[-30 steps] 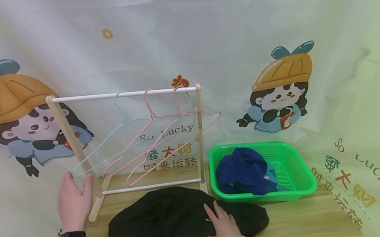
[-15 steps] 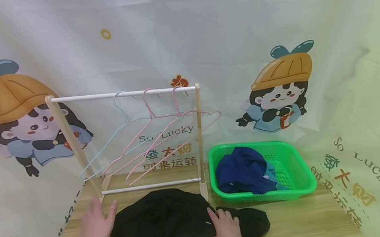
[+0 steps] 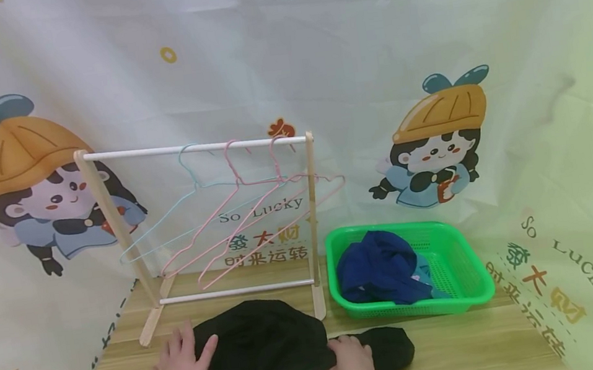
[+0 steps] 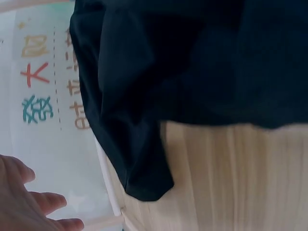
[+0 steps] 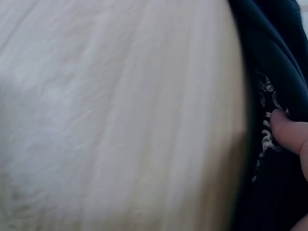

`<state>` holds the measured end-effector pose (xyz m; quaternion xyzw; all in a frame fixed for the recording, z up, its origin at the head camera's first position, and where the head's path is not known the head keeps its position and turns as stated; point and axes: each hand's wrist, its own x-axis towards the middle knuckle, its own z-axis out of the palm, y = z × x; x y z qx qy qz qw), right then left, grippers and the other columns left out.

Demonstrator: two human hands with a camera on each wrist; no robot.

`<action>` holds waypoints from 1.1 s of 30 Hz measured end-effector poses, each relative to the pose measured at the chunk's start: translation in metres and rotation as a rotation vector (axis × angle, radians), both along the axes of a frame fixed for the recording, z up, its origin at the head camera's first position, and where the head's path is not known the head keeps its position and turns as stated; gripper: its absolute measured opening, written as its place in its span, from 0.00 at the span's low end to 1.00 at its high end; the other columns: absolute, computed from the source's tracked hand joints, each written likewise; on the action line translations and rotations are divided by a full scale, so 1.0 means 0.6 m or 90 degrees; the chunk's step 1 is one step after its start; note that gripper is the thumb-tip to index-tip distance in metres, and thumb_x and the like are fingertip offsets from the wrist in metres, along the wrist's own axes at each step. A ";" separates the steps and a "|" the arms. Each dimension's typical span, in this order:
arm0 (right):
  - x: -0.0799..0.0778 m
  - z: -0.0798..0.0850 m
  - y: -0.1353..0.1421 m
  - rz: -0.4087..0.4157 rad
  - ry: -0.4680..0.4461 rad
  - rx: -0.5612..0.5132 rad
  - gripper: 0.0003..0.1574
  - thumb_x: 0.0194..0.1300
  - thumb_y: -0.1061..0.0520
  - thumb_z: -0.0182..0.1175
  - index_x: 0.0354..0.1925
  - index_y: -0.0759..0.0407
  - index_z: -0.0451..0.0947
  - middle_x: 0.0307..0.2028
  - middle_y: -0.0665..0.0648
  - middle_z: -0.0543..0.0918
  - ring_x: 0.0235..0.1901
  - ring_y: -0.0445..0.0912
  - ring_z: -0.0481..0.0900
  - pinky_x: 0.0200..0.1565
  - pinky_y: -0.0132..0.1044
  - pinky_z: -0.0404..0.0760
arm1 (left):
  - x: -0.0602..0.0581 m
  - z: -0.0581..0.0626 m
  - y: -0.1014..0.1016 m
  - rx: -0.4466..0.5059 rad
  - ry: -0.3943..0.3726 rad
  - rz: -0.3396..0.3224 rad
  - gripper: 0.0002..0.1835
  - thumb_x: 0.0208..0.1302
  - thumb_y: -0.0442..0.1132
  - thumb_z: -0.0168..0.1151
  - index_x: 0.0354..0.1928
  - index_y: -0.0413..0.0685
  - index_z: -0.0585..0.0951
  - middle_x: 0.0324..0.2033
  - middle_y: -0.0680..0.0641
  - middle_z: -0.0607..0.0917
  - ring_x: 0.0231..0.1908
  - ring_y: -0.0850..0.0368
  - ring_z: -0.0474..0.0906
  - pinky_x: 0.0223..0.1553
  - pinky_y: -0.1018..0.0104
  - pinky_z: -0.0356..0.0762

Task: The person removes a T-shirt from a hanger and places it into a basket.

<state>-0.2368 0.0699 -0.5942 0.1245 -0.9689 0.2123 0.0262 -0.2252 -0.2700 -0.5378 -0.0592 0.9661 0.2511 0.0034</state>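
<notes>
A crumpled black shirt (image 3: 264,345) lies on the wooden table; its white print shows in the right wrist view beside my right thumb (image 5: 288,132). My right hand (image 3: 351,360) grips the cloth near the shirt's right end, fingers curled into a fold. At the shirt's left edge is my left hand (image 3: 178,366), fingers and thumb spread and nothing held. In the left wrist view its fingertips (image 4: 50,202) stand apart from the shirt's sleeve (image 4: 139,163).
Behind the shirt stands a wooden rack (image 3: 312,220) with a white bar, bearing a light blue hanger (image 3: 165,213) and two pink hangers (image 3: 211,221). A green basket (image 3: 467,269) at the right holds dark blue cloth (image 3: 377,268). A printed curtain surrounds the table (image 3: 464,350).
My left hand has come down from the blue hanger to the shirt's left edge, and the hanger has swung. My right hand has gone from lying flat to gripping the shirt, which has bunched up.
</notes>
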 end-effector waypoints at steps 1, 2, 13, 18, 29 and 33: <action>-0.001 0.003 -0.001 -0.001 -0.008 -0.025 0.21 0.51 0.53 0.74 0.44 0.55 0.83 0.39 0.57 0.81 0.42 0.57 0.78 0.36 0.59 0.73 | 0.002 -0.001 0.006 0.002 -0.003 -0.004 0.51 0.70 0.71 0.40 0.76 0.35 0.49 0.71 0.23 0.48 0.68 0.19 0.42 0.55 0.16 0.40; -0.001 0.006 -0.001 -0.002 -0.013 -0.053 0.21 0.50 0.55 0.74 0.44 0.56 0.83 0.40 0.58 0.82 0.43 0.58 0.78 0.37 0.60 0.74 | 0.003 -0.003 0.012 0.003 -0.005 -0.009 0.50 0.70 0.71 0.40 0.76 0.35 0.49 0.71 0.23 0.48 0.68 0.19 0.42 0.55 0.16 0.39; -0.016 0.055 -0.026 -0.028 -0.019 -0.398 0.15 0.54 0.58 0.70 0.40 0.62 0.82 0.39 0.58 0.80 0.42 0.54 0.77 0.48 0.50 0.75 | 0.010 -0.010 0.082 0.008 0.016 -0.066 0.49 0.68 0.71 0.45 0.78 0.45 0.49 0.74 0.29 0.48 0.70 0.22 0.39 0.56 0.17 0.36; -0.017 0.083 -0.036 -0.070 -0.084 -0.630 0.17 0.64 0.61 0.65 0.50 0.68 0.77 0.48 0.63 0.80 0.48 0.51 0.76 0.52 0.45 0.74 | 0.011 -0.002 0.113 0.019 0.034 -0.096 0.47 0.70 0.69 0.45 0.78 0.46 0.49 0.74 0.29 0.50 0.70 0.22 0.41 0.56 0.16 0.38; -0.025 0.203 0.010 -0.083 0.033 -0.894 0.23 0.67 0.70 0.57 0.59 0.73 0.70 0.53 0.60 0.78 0.50 0.42 0.76 0.50 0.32 0.77 | 0.019 0.019 0.152 0.053 0.093 -0.122 0.45 0.70 0.66 0.48 0.78 0.48 0.51 0.74 0.31 0.49 0.72 0.26 0.41 0.59 0.19 0.37; -0.025 0.267 0.057 -0.086 0.115 -0.923 0.21 0.72 0.68 0.54 0.61 0.68 0.71 0.56 0.58 0.76 0.52 0.42 0.76 0.51 0.32 0.77 | 0.023 0.022 0.139 0.043 0.127 -0.122 0.44 0.71 0.63 0.50 0.77 0.43 0.53 0.73 0.28 0.52 0.70 0.23 0.44 0.57 0.18 0.39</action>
